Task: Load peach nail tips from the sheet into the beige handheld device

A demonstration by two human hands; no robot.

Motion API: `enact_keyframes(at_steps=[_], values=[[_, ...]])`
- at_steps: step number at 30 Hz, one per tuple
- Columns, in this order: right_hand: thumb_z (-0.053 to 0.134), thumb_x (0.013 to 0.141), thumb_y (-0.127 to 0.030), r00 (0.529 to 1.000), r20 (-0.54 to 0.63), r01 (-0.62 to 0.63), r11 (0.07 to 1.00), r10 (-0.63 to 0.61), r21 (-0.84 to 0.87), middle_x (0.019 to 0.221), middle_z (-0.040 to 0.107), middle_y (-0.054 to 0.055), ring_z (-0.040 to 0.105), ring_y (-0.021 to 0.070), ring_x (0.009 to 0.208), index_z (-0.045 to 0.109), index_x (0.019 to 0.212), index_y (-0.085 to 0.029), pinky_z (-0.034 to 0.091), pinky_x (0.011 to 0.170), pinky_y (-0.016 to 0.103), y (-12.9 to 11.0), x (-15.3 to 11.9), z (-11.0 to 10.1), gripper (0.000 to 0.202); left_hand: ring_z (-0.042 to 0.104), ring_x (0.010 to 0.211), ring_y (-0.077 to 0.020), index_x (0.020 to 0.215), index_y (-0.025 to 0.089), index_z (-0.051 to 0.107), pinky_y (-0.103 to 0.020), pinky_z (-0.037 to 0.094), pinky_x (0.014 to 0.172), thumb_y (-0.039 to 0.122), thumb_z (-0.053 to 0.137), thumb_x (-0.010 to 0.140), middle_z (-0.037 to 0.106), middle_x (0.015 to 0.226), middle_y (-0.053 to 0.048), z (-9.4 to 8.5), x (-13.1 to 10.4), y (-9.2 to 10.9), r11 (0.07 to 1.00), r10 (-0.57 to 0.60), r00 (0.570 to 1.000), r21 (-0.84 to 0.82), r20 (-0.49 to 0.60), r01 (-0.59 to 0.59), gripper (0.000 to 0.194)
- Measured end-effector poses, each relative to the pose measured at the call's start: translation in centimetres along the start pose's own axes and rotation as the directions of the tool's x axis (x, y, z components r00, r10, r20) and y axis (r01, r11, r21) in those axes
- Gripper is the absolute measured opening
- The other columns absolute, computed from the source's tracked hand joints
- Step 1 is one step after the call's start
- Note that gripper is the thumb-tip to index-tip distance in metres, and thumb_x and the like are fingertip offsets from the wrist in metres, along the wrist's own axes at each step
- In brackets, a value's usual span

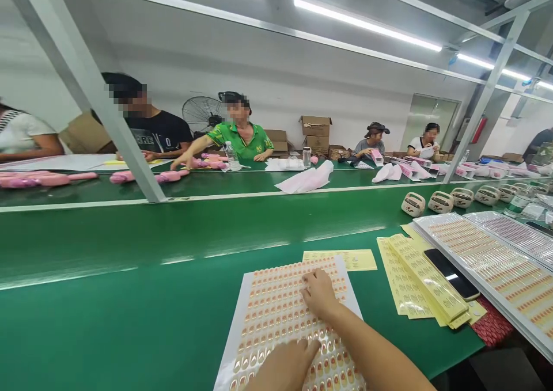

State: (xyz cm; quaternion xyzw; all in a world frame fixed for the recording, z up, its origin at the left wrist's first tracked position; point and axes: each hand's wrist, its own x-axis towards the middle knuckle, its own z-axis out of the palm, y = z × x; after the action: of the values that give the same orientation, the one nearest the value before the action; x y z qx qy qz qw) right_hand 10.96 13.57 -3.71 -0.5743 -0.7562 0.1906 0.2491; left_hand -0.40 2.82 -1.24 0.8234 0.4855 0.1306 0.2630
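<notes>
A white sheet [268,316] covered with rows of small orange-pink stickers lies on the green table in front of me. My left hand [283,365] rests flat on its near end, holding it down. Farther up the sheet, my right hand [317,293] has its fingertips pinched at one sticker near the upper middle. Whether a sticker is lifted between the fingers cannot be told. A yellow label sheet [345,258] lies just beyond the white sheet.
A stack of yellow label sheets [419,281] and a black phone [451,273] lie at my right, beside trays of sticker sheets [496,264]. Small cream devices [440,201] line the green belt [173,224]. Several people work across it among pink items [52,179], cartons and a fan.
</notes>
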Motion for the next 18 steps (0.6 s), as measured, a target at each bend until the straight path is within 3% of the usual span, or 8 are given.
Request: enact_keyframes(at_steps=[1,3,5,8,13,16,18], values=[[0.058,0.071,-0.013,1.0,0.001,-0.013,1.0,0.013,-0.003,0.103,0.06,0.012,0.054,0.0271,0.101,0.064,0.098,-0.017,0.043,0.086,0.041,0.1,0.2,0.1,0.028,0.059,0.074,-0.0255,0.097,0.021,0.064,-0.033,0.041,0.067,0.034,0.067,0.056,0.067,0.081,-0.005,-0.9,1.4,0.0,0.98,-0.024,1.0,-0.199,-0.003,0.023,0.043],[0.056,0.072,-0.01,1.0,-0.003,-0.026,1.0,0.026,0.006,0.099,0.061,0.012,0.055,0.0266,0.098,0.066,0.091,-0.017,0.043,0.085,0.039,0.5,0.6,0.0,0.022,0.053,0.06,-0.0187,0.068,0.02,0.06,-0.028,0.037,0.056,0.042,0.06,0.062,0.059,0.062,0.0,-1.9,4.0,-0.4,0.948,-0.049,0.999,-0.317,-0.021,0.04,0.023],[0.049,0.076,-0.007,1.0,-0.012,-0.02,0.999,0.021,0.033,0.094,0.063,0.009,0.057,0.0225,0.095,0.067,0.086,-0.017,0.044,0.083,0.034,0.9,0.8,-0.3,0.023,0.045,0.054,-0.0152,0.053,0.021,0.046,-0.028,0.034,0.053,0.051,0.048,0.07,0.047,0.053,0.002,-1.9,6.0,-1.3,0.914,-0.089,0.993,-0.402,-0.073,0.052,0.035],[0.042,0.08,-0.004,1.0,-0.027,0.004,0.996,-0.001,0.085,0.09,0.065,0.005,0.058,0.0174,0.091,0.066,0.085,-0.02,0.045,0.081,0.029,1.2,0.4,-0.4,0.03,0.043,0.057,-0.0141,0.06,0.021,0.045,-0.028,0.034,0.054,0.057,0.04,0.073,0.045,0.058,0.003,-1.2,7.0,-2.6,0.867,-0.117,0.984,-0.498,-0.136,0.035,0.039],[0.051,0.077,-0.008,1.0,0.002,0.029,0.991,-0.03,0.128,0.084,0.067,0.002,0.059,0.0168,0.088,0.068,0.083,-0.021,0.046,0.08,0.029,1.3,-0.2,-0.5,0.022,0.043,0.057,-0.0136,0.072,0.018,0.053,-0.027,0.035,0.055,0.058,0.042,0.075,0.049,0.063,0.002,-0.8,5.9,-3.5,0.803,-0.117,0.988,-0.595,-0.103,0.033,0.042],[0.054,0.076,-0.011,1.0,0.002,-0.003,0.993,0.003,0.12,0.094,0.066,0.002,0.059,0.0154,0.091,0.066,0.096,-0.022,0.046,0.082,0.027,2.8,0.2,-2.6,0.025,0.044,0.059,-0.014,0.074,0.018,0.056,-0.027,0.035,0.055,0.056,0.047,0.074,0.051,0.064,0.001,-1.0,5.4,-3.4,0.784,-0.113,0.99,-0.62,-0.084,0.037,0.038],[0.048,0.082,-0.012,0.993,-0.078,-0.086,0.993,0.093,0.079,0.111,0.06,0.007,0.056,0.017,0.101,0.059,0.114,-0.019,0.045,0.088,0.03,4.8,0.7,-4.9,0.035,0.047,0.061,-0.0148,0.073,0.019,0.057,-0.027,0.037,0.058,0.053,0.048,0.075,0.052,0.065,0.001,-1.2,5.3,-3.2,0.779,-0.11,0.991,-0.626,-0.079,0.036,0.035]])
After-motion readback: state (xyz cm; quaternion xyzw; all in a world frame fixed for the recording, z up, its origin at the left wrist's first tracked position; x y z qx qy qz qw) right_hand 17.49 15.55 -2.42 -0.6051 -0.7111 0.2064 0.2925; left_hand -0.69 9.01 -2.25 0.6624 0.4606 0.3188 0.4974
